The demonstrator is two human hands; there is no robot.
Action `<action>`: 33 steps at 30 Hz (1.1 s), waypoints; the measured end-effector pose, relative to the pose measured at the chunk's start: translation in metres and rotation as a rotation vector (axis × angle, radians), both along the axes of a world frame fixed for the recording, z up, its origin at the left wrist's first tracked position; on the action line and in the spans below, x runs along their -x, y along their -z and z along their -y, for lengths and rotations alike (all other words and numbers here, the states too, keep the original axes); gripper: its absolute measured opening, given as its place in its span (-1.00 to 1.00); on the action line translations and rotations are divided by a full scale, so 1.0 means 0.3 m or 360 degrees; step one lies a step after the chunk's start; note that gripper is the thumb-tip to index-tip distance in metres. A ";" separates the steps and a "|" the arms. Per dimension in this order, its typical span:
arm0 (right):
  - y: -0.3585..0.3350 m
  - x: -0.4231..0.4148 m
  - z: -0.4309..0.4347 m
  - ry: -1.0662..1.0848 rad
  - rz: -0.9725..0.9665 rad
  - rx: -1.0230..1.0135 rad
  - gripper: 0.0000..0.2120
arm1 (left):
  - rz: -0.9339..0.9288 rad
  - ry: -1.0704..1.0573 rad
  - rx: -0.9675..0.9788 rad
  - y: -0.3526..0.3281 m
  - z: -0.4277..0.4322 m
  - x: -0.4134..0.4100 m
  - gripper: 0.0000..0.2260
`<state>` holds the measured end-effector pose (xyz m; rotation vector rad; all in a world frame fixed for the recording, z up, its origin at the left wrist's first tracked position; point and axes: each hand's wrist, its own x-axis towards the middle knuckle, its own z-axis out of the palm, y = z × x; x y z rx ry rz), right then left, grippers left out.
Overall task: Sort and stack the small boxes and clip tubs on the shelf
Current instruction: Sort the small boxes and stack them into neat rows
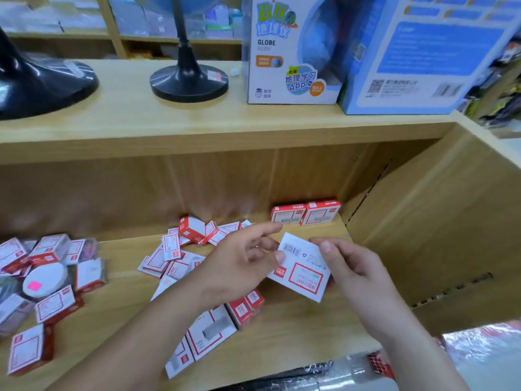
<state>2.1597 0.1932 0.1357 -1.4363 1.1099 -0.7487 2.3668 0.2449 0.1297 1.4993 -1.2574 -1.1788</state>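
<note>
Red-white box (pixel 303 268) pinched by L hand (pixel 239 266), R hand (pixel 358 272) fingers (pixel 324 246), loose boxes (pixel 214 328) beneath, tub (pixel 45 277) left

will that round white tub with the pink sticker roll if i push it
Probably not: the round tub seems to lie flat, lid up, so it should slide. Small boxes crowd it, so a push would likely shove them. Its lid looks smooth, perhaps slippery.

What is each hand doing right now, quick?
The left hand pinches the left edge of the small box with its thumb.
The right hand holds the same small box, thumb on top.
</note>
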 end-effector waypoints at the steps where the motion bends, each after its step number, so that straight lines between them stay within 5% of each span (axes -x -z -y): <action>1: -0.003 0.002 -0.003 0.0063 0.0079 -0.0021 -0.72 | -0.0070 0.0017 -0.0028 -0.007 0.000 0.003 -0.65; 6: -0.006 0.004 -0.011 0.0364 0.0090 -0.0201 -0.61 | 0.0037 -0.0001 0.0297 -0.003 -0.016 0.015 -0.68; 8: -0.010 0.011 0.005 0.0211 0.0054 -0.0501 -0.56 | 0.0222 0.0015 0.0515 0.001 -0.017 0.020 -0.64; 11: -0.020 0.017 0.014 0.0042 0.0399 -0.0760 -0.69 | 0.0582 0.0081 0.0804 0.032 -0.020 0.015 -0.65; 14: 0.001 0.032 0.016 0.0024 0.0490 -0.0556 -0.64 | 0.0421 -0.0033 0.0638 0.041 -0.017 0.011 -0.57; 18: 0.010 0.034 0.015 -0.0067 0.0408 -0.0278 -0.57 | 0.0023 -0.0177 0.0103 0.026 0.023 0.031 -0.72; 23: 0.036 0.036 0.044 0.0133 0.0383 -0.0119 -0.57 | 0.0002 -0.0096 0.0052 0.036 0.096 0.068 -0.81; 28: 0.093 0.049 0.079 0.0284 0.0490 -0.0359 -0.70 | -0.0366 -0.0182 -0.0012 0.083 0.164 0.132 -0.79; 30: 0.095 0.055 0.102 0.0308 0.0433 -0.0258 -0.78 | -0.0228 -0.0099 0.0000 0.111 0.195 0.150 -0.80; 33: 0.142 0.099 0.196 0.0353 -0.0163 0.0327 -0.75 | 0.0680 -0.0086 0.0015 0.149 0.227 0.102 -0.76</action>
